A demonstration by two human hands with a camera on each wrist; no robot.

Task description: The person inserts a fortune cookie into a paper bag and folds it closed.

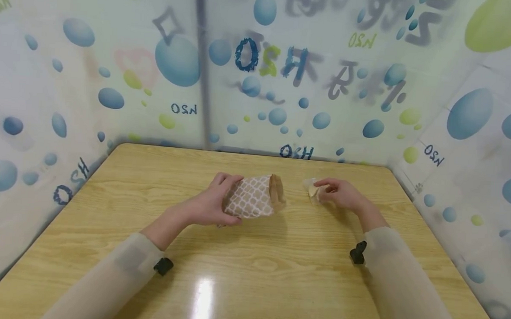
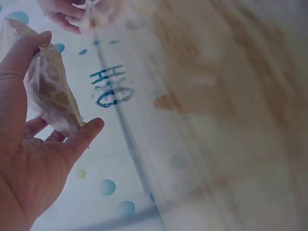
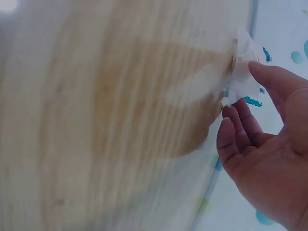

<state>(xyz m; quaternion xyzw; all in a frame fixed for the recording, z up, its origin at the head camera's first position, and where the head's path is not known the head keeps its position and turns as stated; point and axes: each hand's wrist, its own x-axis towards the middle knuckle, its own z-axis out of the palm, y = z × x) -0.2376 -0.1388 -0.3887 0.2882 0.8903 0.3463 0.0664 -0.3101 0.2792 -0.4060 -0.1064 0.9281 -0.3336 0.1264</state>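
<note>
My left hand (image 1: 208, 204) grips a small brown paper bag (image 1: 249, 198) with a white lattice print, thumb on the near side and fingers on the far side. The bag lies tilted on its side above the table, its plain brown open mouth (image 1: 276, 193) facing right. In the left wrist view the bag (image 2: 50, 86) sits between thumb and fingers. To the right, my right hand (image 1: 341, 194) pinches a small crumpled whitish piece (image 1: 312, 186), thin like paper or film. The right wrist view shows this piece (image 3: 244, 72) at the fingertips.
The wooden table (image 1: 251, 264) fills the lower view. Behind it and at both sides stand walls (image 1: 257, 117) printed with blue and green drops and lettering. A small black device sits at each wrist.
</note>
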